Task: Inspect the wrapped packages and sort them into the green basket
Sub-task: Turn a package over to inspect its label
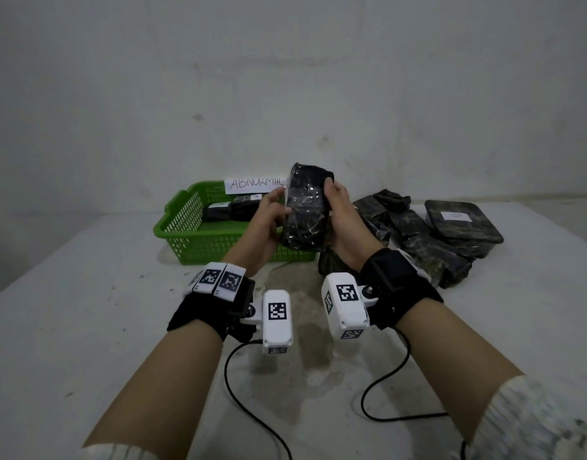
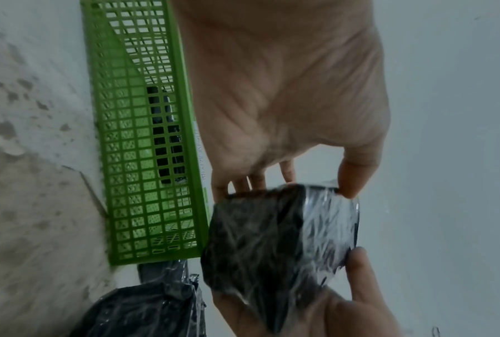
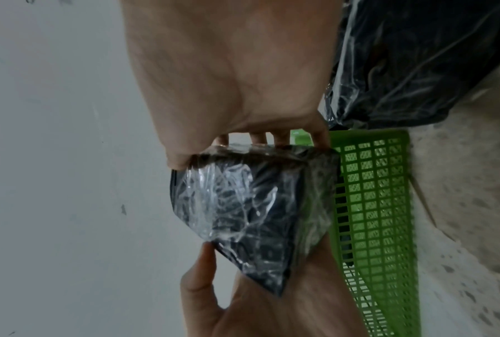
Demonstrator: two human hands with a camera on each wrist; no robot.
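Observation:
A black package wrapped in clear film [image 1: 305, 210] is held upright in the air over the near right corner of the green basket [image 1: 186, 227]. My left hand [image 1: 275, 207] holds its left side and my right hand [image 1: 335, 200] grips its right side, thumb near the top. In the left wrist view the left thumb [image 2: 355, 180] pinches the package [image 2: 277, 239] against the fingers behind it. In the right wrist view the right hand [image 3: 243, 127] clamps the package [image 3: 251, 209] from above, while the left hand [image 3: 257, 307] holds it from below.
A white paper label [image 1: 255, 184] reading ABNORMAL stands on the basket's far rim, and dark packages [image 1: 225, 207] lie inside. Several more wrapped packages [image 1: 435, 237] are piled on the table to the right, one just below my right wrist [image 3: 416, 57]. A wall stands behind.

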